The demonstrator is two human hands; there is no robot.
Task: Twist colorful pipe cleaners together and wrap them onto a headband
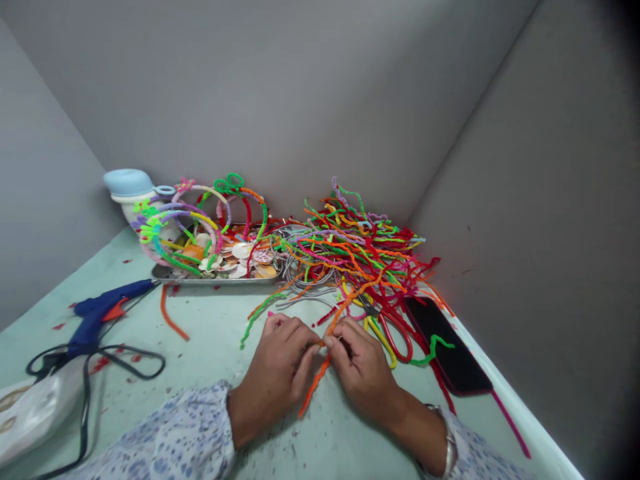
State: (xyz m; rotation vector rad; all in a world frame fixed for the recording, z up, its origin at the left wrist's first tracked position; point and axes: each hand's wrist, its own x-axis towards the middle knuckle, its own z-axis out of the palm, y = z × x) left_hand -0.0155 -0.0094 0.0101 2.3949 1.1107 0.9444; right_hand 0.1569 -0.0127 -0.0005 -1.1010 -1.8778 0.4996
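Note:
An orange pipe cleaner (315, 387) runs between my two hands above the table, one end hanging toward me and the other slanting up to the heap behind. My left hand (281, 363) pinches it between thumb and forefinger. Fingertips of my right hand (363, 373) are closed on it too, almost touching the left ones. Just beyond lies a tangled heap of coloured pipe cleaners (350, 247). Scissors with red and yellow handles (395, 337) rest close behind my right hand.
A metal tray (215, 281) holds shells and fuzzy headbands (193, 220). A blue glue gun (100, 313) with a black cord lies left, near a white plastic package (45, 410). A phone (447, 347) lies right. At the back left stands a blue-lidded bottle (133, 187). Walls enclose the table.

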